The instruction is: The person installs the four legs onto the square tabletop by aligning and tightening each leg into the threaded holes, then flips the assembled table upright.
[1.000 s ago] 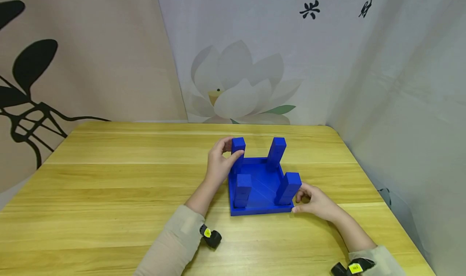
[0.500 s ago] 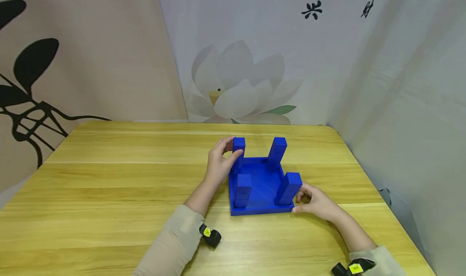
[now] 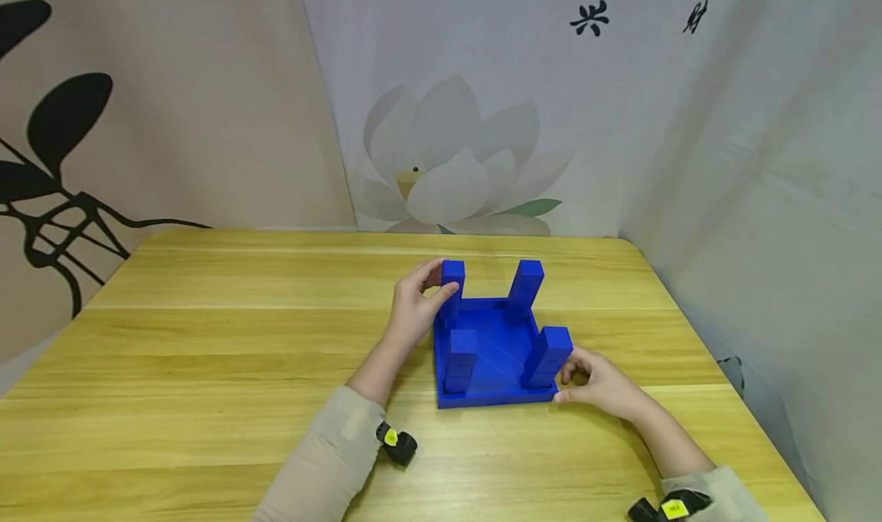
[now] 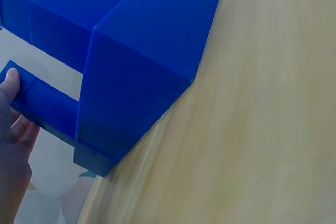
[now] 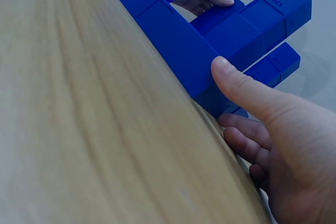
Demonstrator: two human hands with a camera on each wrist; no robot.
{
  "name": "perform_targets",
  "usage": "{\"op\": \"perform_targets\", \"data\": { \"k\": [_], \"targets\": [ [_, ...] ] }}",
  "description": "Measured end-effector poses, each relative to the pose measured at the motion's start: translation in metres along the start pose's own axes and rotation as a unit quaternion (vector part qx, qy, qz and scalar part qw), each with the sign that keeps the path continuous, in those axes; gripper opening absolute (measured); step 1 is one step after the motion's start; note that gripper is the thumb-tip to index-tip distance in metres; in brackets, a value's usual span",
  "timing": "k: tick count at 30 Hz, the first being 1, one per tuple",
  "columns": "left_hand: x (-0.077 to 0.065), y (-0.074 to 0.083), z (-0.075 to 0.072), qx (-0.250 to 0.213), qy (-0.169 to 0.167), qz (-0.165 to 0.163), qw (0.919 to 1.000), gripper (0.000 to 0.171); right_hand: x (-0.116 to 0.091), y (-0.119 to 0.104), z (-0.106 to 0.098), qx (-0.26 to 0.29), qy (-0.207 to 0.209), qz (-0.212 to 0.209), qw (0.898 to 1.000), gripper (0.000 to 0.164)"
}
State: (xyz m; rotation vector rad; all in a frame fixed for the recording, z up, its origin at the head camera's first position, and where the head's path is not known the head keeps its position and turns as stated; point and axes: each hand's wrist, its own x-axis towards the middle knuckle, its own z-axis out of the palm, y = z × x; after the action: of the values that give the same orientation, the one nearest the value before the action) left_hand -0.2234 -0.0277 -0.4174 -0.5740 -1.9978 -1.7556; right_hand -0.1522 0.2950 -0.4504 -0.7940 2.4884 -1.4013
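Observation:
A square blue tray (image 3: pixel 489 401) with low walls lies on the table, and a tall blocky blue post stands up at each corner. My left hand (image 3: pixel 412 305) holds the far left post (image 3: pixel 452 271) near its top, thumb on the near face and fingers behind. In the left wrist view that post (image 4: pixel 50 100) has joint lines along it. My right hand (image 3: pixel 598 384) grips the tray's near right corner beside the near right post (image 3: pixel 549 350). In the right wrist view the thumb (image 5: pixel 231 74) presses the front wall, with curled fingers (image 5: pixel 247 135) low around the side.
The near left post (image 3: pixel 460 357) and far right post (image 3: pixel 525 286) stand untouched. The wooden table (image 3: pixel 207 369) ends at a curtain (image 3: pixel 455 124) with a printed lotus at the back. Another pale curtain (image 3: pixel 779 200) hangs along the right edge.

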Motion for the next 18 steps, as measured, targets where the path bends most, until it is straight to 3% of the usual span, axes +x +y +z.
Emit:
{"op": "perform_targets", "data": {
  "k": [6,13,18],
  "targets": [
    [0.001,0.001,-0.001,-0.022,-0.007,-0.039,0.999,0.044,-0.001,0.002,-0.001,0.004,-0.001,0.007,1.0,0.032],
    [0.003,0.002,-0.003,-0.052,-0.015,-0.055,0.9971,0.042,-0.002,0.002,-0.001,0.007,-0.003,0.016,1.0,0.033],
    [0.002,0.025,-0.006,-0.048,-0.022,-0.067,0.9963,0.039,-0.002,0.003,-0.001,0.004,-0.002,0.014,1.0,0.033]
  ]
}}
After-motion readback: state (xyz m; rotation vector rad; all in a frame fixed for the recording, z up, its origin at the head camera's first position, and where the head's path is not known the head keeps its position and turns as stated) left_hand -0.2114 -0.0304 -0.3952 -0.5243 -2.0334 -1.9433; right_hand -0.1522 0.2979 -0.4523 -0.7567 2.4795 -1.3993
